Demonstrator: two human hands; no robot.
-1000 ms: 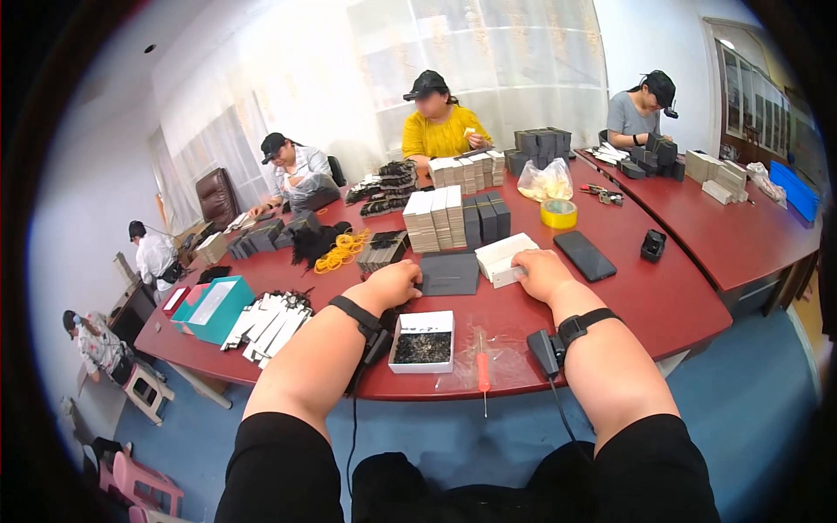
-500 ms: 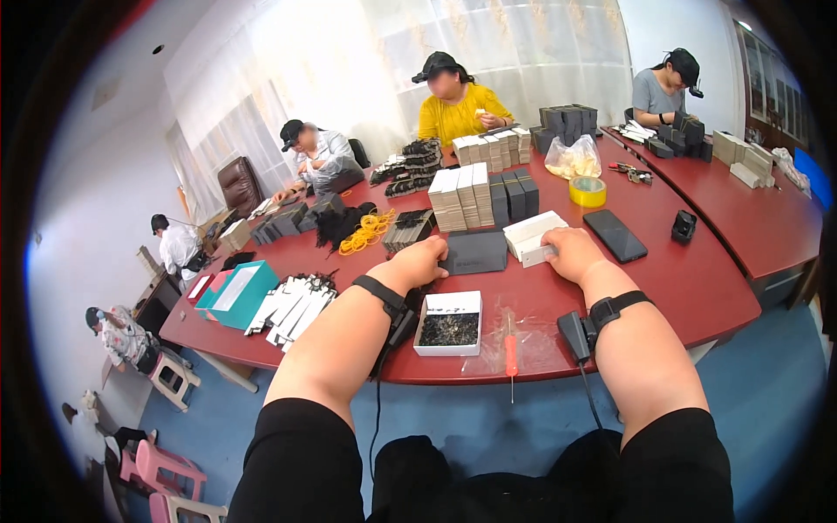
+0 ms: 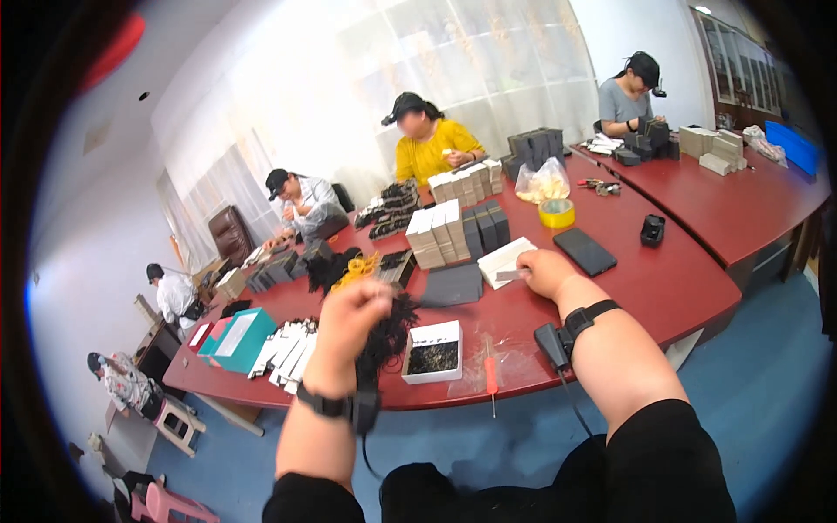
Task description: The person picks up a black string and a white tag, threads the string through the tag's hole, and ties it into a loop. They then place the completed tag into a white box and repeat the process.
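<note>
My left hand [image 3: 350,321] is raised above the table with its fingers pinched together; whatever is between them is blurred. Beside it lies a tangle of black cords [image 3: 394,336], partly hidden by the hand. My right hand [image 3: 549,272] grips a small light-grey card piece [image 3: 508,275] at the near edge of a stack of white cards [image 3: 499,258]. Left of that stack lie flat dark-grey cards [image 3: 452,286], touched by neither hand. An open white box [image 3: 434,376] with small black bits inside stands near the front edge.
An orange-handled screwdriver [image 3: 491,376] lies on clear plastic. A black phone [image 3: 585,252] and yellow tape roll [image 3: 556,213] are to the right. Bundled card stacks [image 3: 435,235] stand ahead; white strips [image 3: 286,350] and a teal box [image 3: 241,336] are left. Several people work around the tables.
My left hand has lifted off the dark-grey cards and come back toward me, to the left, uncovering the black cords. The right hand stays at the white stack. The whole view has shifted and tilted.
</note>
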